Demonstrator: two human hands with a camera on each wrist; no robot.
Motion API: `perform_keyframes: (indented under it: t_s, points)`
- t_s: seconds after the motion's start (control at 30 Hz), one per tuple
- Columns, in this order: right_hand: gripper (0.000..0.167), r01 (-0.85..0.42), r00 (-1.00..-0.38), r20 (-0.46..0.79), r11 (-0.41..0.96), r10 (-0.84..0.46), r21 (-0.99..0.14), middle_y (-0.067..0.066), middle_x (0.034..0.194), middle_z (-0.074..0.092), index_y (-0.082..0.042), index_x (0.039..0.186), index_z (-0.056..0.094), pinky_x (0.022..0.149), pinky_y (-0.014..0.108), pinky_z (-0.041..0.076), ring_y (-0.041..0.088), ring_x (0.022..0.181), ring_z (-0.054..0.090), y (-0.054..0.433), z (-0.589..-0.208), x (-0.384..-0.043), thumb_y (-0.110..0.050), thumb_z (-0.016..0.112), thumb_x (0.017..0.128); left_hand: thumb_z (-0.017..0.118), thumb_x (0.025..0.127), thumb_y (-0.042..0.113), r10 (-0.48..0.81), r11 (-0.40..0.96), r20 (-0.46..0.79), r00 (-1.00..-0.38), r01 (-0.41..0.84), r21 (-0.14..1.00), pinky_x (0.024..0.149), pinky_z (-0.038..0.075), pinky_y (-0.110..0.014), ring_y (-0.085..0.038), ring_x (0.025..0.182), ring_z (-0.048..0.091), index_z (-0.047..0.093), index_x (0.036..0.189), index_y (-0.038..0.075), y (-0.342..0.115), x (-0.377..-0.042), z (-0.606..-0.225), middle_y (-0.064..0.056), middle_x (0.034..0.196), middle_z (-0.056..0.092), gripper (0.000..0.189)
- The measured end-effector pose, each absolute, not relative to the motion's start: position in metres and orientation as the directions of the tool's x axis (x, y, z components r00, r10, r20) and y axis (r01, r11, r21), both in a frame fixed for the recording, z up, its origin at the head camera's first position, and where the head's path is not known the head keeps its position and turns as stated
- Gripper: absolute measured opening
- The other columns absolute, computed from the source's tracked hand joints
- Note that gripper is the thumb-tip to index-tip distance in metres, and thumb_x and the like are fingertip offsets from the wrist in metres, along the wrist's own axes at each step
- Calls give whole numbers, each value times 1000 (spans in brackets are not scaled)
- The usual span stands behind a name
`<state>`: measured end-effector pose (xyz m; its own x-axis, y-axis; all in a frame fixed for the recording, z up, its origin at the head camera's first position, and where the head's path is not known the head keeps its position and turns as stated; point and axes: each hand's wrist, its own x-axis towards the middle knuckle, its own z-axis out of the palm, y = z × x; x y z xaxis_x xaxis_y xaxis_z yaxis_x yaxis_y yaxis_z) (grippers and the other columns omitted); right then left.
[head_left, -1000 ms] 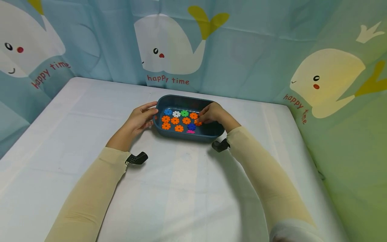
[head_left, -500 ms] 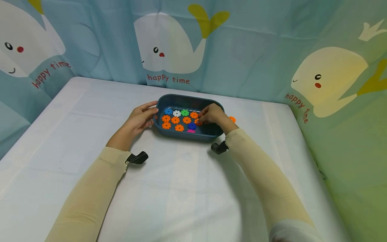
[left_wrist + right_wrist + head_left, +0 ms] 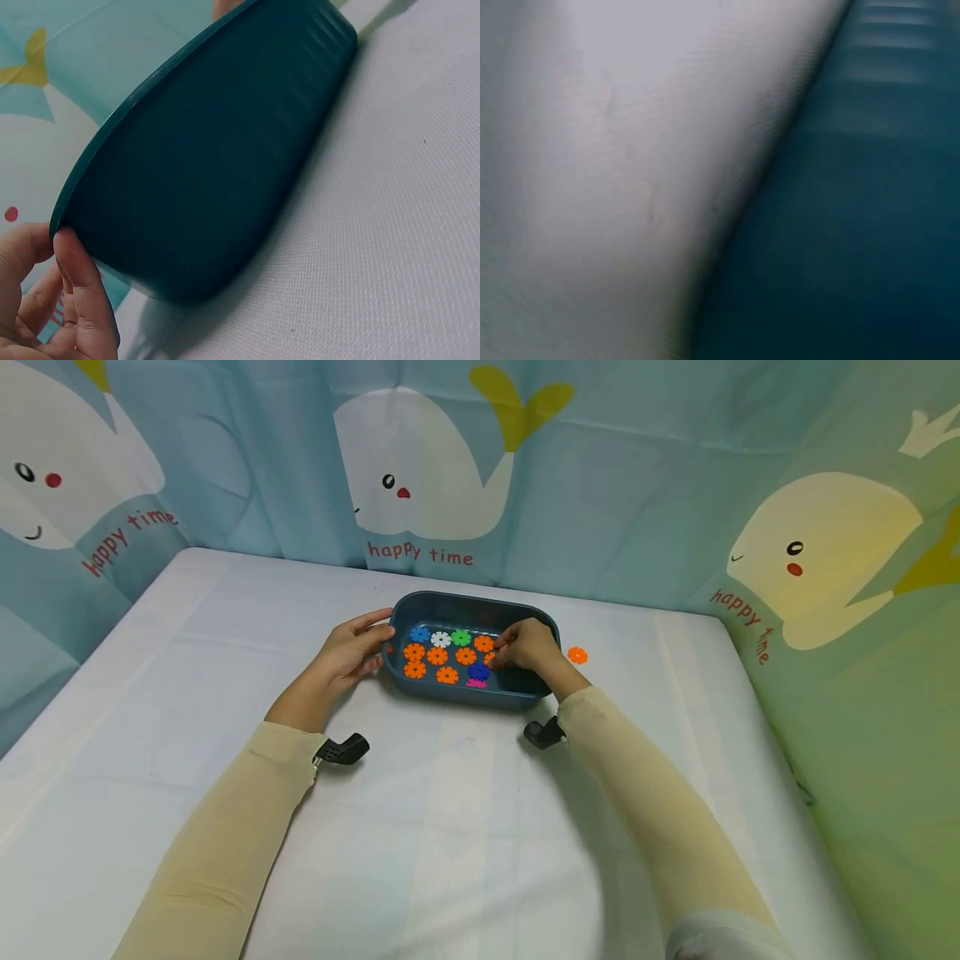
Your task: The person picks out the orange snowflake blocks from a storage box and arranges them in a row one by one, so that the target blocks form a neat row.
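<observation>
A dark blue-green plastic basin (image 3: 468, 697) stands on the table with several flower-shaped notched plastic discs on its floor, mostly orange. My left hand (image 3: 347, 653) holds the basin's left end, with thumb and finger pinching the rim in the left wrist view. Reaching over the right end, my right hand (image 3: 527, 647) has its fingers curled down onto an orange disc (image 3: 490, 659), which they partly cover. Close to those fingers lie a dark blue disc (image 3: 477, 672) and another orange disc (image 3: 483, 644). The right wrist view shows only the basin's outer wall (image 3: 855, 225) and the cloth, no fingers.
One orange disc (image 3: 577, 656) lies on the table outside the basin, right of my right wrist. A white cloth (image 3: 420, 827) covers the table. Behind it hangs a whale-print curtain (image 3: 630, 518), which continues along both sides.
My right wrist has lowered slightly and swung left, uncovering the orange disc on the table. The right fingertips stay at the same disc, and the left hand keeps its hold on the basin.
</observation>
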<state>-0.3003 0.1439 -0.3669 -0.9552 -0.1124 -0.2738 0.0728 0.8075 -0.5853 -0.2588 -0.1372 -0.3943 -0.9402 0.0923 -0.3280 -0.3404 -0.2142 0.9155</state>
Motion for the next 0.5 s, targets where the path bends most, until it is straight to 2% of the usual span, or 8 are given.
perform_keyframes:
  t_s: [0.2, 0.5]
  points:
    - [28, 75, -958, -268, 819, -98, -569, 9, 91, 69, -3, 99, 74, 60, 20, 44, 13, 73, 57, 142, -365, -300, -15, 86, 77, 62, 98, 15, 90, -223, -320, -943, -333, 916, 46, 43, -14, -5, 67, 60, 49, 146, 18, -137, -259, -395, -1, 118, 56, 51]
    - [23, 107, -948, -305, 814, -90, -571, 8, 89, 70, -4, 94, 71, 61, 21, 44, 14, 74, 57, 141, -362, -300, -13, 85, 78, 63, 97, 15, 91, -222, -324, -942, -336, 915, 45, 43, -14, -6, 65, 60, 49, 146, 18, -138, -259, -396, -1, 117, 57, 51]
